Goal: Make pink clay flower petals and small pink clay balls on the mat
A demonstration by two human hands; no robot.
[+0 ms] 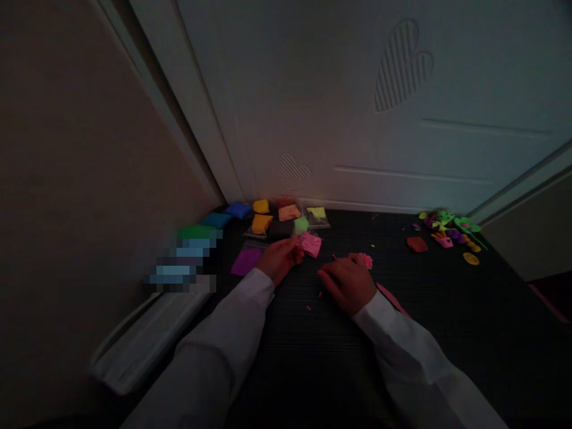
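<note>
My left hand [281,260] is closed, its fingers curled at the near-left edge of a pink modelling clay packet [310,245]. What those fingers pinch, if anything, is too dark to make out. Palm down on the black table [304,351], my right hand [349,285] lies with its fingers stretched to the left. A small pink bit [333,257] shows by its fingertips. Just behind that hand is a bumpy pink clay piece [366,260], partly covered by it. Pink crumbs [320,294] lie between the hands. A flat pink strip [393,300] sticks out past the right wrist.
Clay packets stand at the back left, among them purple [245,261], orange [261,224], black [281,230] and blue [238,210]. Clay flowers [467,224] and a red piece [417,244] lie at right. A long white case [154,339] borders the left; a white panel [313,107] rises behind.
</note>
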